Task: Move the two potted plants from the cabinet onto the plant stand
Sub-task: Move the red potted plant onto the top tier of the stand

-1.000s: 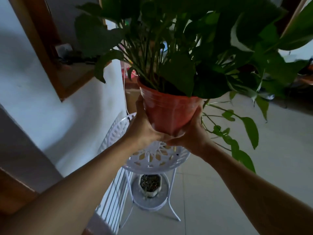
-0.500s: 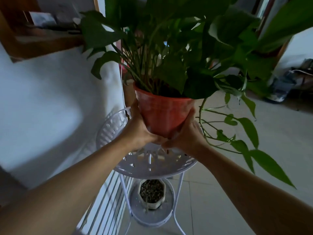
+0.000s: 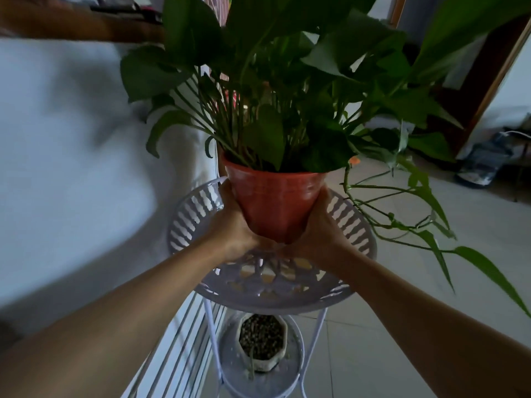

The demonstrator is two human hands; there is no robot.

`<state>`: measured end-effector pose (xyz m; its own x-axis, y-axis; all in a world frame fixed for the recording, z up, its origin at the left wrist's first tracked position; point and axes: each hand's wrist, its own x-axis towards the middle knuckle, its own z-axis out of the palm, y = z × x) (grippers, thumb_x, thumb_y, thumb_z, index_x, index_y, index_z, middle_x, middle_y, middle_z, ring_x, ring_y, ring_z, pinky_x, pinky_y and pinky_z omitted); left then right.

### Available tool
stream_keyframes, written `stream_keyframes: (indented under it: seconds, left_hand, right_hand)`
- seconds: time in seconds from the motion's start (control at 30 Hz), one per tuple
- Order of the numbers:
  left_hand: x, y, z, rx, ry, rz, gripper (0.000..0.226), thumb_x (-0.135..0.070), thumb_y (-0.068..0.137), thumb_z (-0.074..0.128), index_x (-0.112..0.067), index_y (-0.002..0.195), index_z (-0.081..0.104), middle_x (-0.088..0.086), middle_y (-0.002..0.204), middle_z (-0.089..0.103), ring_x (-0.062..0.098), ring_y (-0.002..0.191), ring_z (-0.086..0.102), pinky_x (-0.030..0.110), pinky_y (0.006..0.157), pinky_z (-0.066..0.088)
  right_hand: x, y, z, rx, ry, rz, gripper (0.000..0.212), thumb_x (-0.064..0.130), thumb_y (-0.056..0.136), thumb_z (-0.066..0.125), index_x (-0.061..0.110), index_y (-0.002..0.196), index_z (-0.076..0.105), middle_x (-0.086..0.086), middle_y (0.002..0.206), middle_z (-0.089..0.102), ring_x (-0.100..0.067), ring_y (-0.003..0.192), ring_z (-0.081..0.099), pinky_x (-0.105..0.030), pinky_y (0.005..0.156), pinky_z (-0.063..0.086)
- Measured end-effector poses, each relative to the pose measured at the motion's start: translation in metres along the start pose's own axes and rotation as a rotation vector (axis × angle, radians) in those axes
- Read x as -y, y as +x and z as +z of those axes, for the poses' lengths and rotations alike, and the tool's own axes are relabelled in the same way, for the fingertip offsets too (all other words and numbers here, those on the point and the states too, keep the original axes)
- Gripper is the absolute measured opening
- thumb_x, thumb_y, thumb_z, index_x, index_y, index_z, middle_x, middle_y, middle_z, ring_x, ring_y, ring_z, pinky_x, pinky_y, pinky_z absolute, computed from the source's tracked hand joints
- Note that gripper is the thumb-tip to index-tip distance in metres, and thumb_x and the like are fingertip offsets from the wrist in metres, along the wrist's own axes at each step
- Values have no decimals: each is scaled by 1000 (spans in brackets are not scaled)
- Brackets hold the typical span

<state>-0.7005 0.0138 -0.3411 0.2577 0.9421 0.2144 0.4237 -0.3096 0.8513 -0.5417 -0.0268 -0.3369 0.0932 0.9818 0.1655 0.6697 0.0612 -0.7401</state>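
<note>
A leafy green plant in an orange-red pot point(image 3: 274, 199) is held upright between both my hands, over the middle of the white plant stand's round top tier point(image 3: 356, 242). My left hand point(image 3: 234, 228) clasps the pot's left side and my right hand point(image 3: 319, 228) its right side, both low near the base. Whether the pot's base touches the tier is hidden by my hands. A small pale pot with pebbly soil point(image 3: 263, 344) sits on the stand's lower tier point(image 3: 230, 357).
A white wall point(image 3: 71, 168) stands close on the left, with a wooden ledge point(image 3: 86, 24) along its top. White slats point(image 3: 178, 354) lean below the stand. Tiled floor point(image 3: 474, 225) spreads to the right, with a dark door frame point(image 3: 488, 81) and shoes point(image 3: 482, 165) beyond. Long vines point(image 3: 425, 225) trail right.
The pot has come down and forward from above the stand to its top tier, still held in both hands. My view has tilted downward and closer.
</note>
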Motion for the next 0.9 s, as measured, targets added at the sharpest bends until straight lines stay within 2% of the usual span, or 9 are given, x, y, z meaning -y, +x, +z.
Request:
stream_keyframes:
  seconds: [0.2,0.33,0.4,0.47,0.5,0.57,0.7,0.8,0.9]
  left_hand:
    - [7,1,0,8,35,-4,134,-13,49,90,-12,142,-6,-31,96,22,11,107,41,32,93,46]
    - [7,2,1,23,46,-50,133,-13,51,89,-12,143,-7,-20,104,34,15,104,45,38,92,50]
    - [10,2,1,41,74,-99,133,-17,51,89,-15,143,-7,-12,107,44,19,100,53,41,89,53]
    - [10,-1,0,58,153,-120,136,-33,45,86,-18,142,-9,4,115,55,29,100,61,47,84,55]
    - [11,-3,-1,54,220,-107,137,-39,43,84,-20,143,-9,13,122,55,33,102,61,49,85,54]
    - [13,-5,-4,45,343,-88,136,-44,46,82,-20,146,-8,21,126,54,36,107,58,52,91,49]
    - [13,-6,-6,103,422,-100,133,-35,61,81,-12,142,-22,18,111,63,34,93,64,46,82,55]
    - [10,-7,-6,96,457,-130,127,-35,69,76,-9,142,-24,18,112,62,36,93,63,46,80,55]
    - [5,-10,-6,73,508,-151,115,-35,72,73,-5,145,-11,19,116,60,36,95,62,45,80,53]
  right_hand:
    - [2,-1,4,52,21,-23,140,26,55,89,11,144,-17,-6,150,27,-7,118,28,11,72,18]
    - [3,-3,6,58,-12,-2,139,28,57,89,11,144,-18,-7,151,27,-9,117,30,6,75,13]
    - [1,-3,6,61,-33,14,135,30,58,88,11,144,-13,-8,147,33,-7,112,32,5,75,20]
    - [-1,-3,6,72,-56,49,125,32,61,86,10,142,-5,-10,140,43,-10,103,41,-2,62,39]
    - [-2,-3,5,75,-75,68,122,32,63,85,8,142,-5,-10,137,47,-11,100,44,-6,60,40]
    - [-3,-2,6,81,-104,81,126,32,64,84,5,144,-9,-11,138,48,-16,103,49,-16,70,40]
    - [-3,-3,7,72,-86,85,129,29,61,85,1,144,-9,-10,140,44,-25,119,50,-9,68,38]
    - [-6,-4,10,46,-64,87,111,23,70,80,6,145,0,-9,129,48,-24,118,51,-3,69,43]
    - [-8,-2,12,33,-126,67,115,23,72,79,8,147,-7,-16,136,47,-28,117,52,-30,92,44]
